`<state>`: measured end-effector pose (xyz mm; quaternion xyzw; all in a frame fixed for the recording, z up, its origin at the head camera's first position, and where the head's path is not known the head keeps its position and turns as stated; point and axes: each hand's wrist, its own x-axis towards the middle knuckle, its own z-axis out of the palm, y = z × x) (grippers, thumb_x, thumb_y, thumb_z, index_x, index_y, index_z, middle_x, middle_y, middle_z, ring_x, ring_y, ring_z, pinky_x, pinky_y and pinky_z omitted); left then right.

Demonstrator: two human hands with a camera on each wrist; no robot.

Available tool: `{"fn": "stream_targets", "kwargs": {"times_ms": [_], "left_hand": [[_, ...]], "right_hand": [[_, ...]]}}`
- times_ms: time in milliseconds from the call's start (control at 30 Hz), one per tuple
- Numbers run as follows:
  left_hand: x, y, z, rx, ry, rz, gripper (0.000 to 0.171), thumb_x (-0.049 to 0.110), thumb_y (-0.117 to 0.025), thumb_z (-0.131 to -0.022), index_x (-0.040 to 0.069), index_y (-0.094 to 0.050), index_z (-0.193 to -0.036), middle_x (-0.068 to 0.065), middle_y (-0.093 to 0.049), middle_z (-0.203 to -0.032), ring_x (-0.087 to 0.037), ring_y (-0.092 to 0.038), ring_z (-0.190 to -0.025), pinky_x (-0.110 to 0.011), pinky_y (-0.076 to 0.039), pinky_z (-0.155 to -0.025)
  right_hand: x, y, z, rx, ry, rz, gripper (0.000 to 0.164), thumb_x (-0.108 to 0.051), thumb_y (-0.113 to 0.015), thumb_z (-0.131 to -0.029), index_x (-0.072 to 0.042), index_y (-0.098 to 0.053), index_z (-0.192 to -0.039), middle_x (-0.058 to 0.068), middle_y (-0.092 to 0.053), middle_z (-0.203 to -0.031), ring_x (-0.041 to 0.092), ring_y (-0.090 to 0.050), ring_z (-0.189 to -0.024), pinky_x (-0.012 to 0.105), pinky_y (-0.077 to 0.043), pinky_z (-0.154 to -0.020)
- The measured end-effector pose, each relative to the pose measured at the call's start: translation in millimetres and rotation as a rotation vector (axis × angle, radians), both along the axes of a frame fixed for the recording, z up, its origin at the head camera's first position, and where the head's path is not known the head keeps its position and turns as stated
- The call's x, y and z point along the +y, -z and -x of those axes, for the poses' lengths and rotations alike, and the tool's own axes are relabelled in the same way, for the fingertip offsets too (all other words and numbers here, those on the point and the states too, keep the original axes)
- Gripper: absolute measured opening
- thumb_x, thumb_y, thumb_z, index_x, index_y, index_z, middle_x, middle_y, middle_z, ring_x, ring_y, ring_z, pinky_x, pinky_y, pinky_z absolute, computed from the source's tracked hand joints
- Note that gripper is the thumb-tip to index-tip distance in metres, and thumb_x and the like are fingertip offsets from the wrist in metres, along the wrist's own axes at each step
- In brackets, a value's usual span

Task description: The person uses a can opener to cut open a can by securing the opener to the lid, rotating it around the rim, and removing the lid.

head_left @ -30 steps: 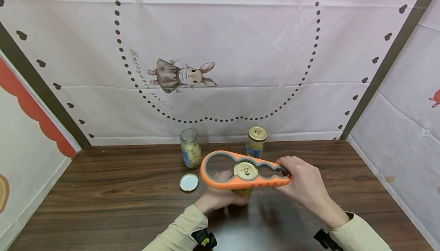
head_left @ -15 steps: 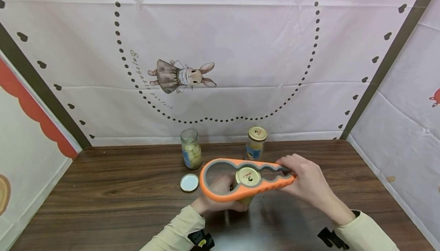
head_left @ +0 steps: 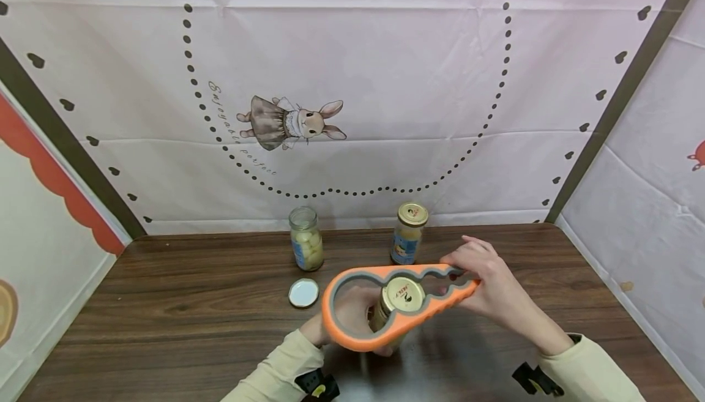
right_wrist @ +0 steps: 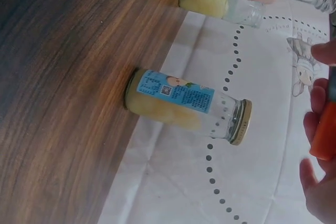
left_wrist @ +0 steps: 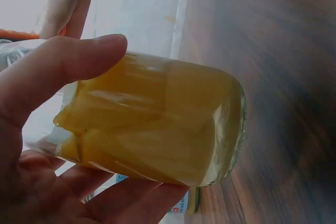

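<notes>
My left hand (head_left: 352, 311) grips a glass jar (left_wrist: 157, 121) of yellow fruit round its side, thumb on one side and fingers on the other. In the left wrist view the jar's base appears lifted off the table. A gold lid (head_left: 404, 294) tops it, framed by the arms of an orange and grey jar opener (head_left: 360, 344). My right hand (head_left: 492, 282) holds the opener by its handle ends. Whether the grey teeth touch the lid on both sides cannot be told. Part of the left hand shows through the opener's wide loop.
Behind stands an uncapped jar (head_left: 306, 248) with pale contents, its loose lid (head_left: 303, 292) lying in front. A capped jar (right_wrist: 173, 103) with a blue label is at the table's back edge. A printed white cloth (head_left: 407, 71) hangs behind the wooden table (head_left: 182, 304).
The opener's loop end has swung toward me, and its arms look slightly wider apart. The held jar has shifted a little rightward and toward me. My right hand has moved slightly right.
</notes>
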<state>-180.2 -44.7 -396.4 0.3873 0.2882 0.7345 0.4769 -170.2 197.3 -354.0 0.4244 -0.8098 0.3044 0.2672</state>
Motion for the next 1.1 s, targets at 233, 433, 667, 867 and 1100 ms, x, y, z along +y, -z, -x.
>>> {"fn": "stream_targets", "kwargs": {"times_ms": [233, 433, 667, 867, 1100], "left_hand": [[-28, -10.9, -26.6, 0.827, -0.698, 0.613, 0.065, 0.002, -0.084, -0.066, 0.006, -0.059, -0.126, 0.003, -0.063, -0.118, -0.009, -0.057, -0.108, -0.029, -0.045, -0.094], [-36, 2.7, -24.2, 0.836, -0.838, 0.840, 0.049, 0.010, -0.089, -0.061, 0.011, -0.065, -0.105, 0.006, -0.066, -0.094, -0.009, -0.061, -0.083, -0.028, -0.050, -0.075], [-40, 0.6, -17.6, 0.854, -0.974, 0.889, 0.050, 0.014, -0.089, -0.062, 0.011, -0.065, -0.105, 0.005, -0.067, -0.093, -0.012, -0.062, -0.083, -0.031, -0.050, -0.074], [-41, 6.8, -6.7, 0.792, -1.086, 0.894, 0.054, 0.010, -0.090, -0.062, 0.009, -0.064, -0.109, -0.001, -0.069, -0.097, -0.017, -0.063, -0.086, -0.036, -0.051, -0.075], [-46, 14.6, 9.5, 0.677, -1.216, 0.941, 0.051, 0.007, -0.089, -0.061, 0.005, -0.064, -0.106, -0.004, -0.069, -0.095, -0.018, -0.064, -0.084, -0.037, -0.052, -0.074]], "right_hand": [[8, 1.3, -5.2, -0.068, 0.165, 0.053, 0.033, -0.021, -0.089, -0.068, -0.015, -0.069, -0.094, -0.012, -0.061, -0.082, 0.010, -0.052, -0.081, 0.032, -0.043, -0.080], [15, 2.6, -9.6, -0.111, 0.373, 0.060, 0.037, 0.001, -0.086, -0.060, -0.013, -0.070, -0.089, -0.009, -0.056, -0.075, 0.006, -0.047, -0.067, 0.025, -0.045, -0.053], [23, 5.6, -13.6, -0.105, 0.492, 0.049, 0.033, -0.002, -0.084, -0.057, -0.012, -0.069, -0.085, -0.010, -0.054, -0.068, 0.006, -0.044, -0.061, 0.027, -0.039, -0.050], [27, 7.0, -18.3, -0.172, 0.551, 0.066, 0.031, -0.002, -0.083, -0.059, -0.011, -0.069, -0.085, -0.009, -0.057, -0.065, 0.004, -0.045, -0.052, 0.026, -0.038, -0.046], [28, 7.6, -19.4, -0.174, 0.557, 0.059, 0.030, -0.001, -0.082, -0.060, -0.010, -0.069, -0.085, -0.009, -0.057, -0.062, 0.003, -0.043, -0.049, 0.026, -0.037, -0.044]]}}
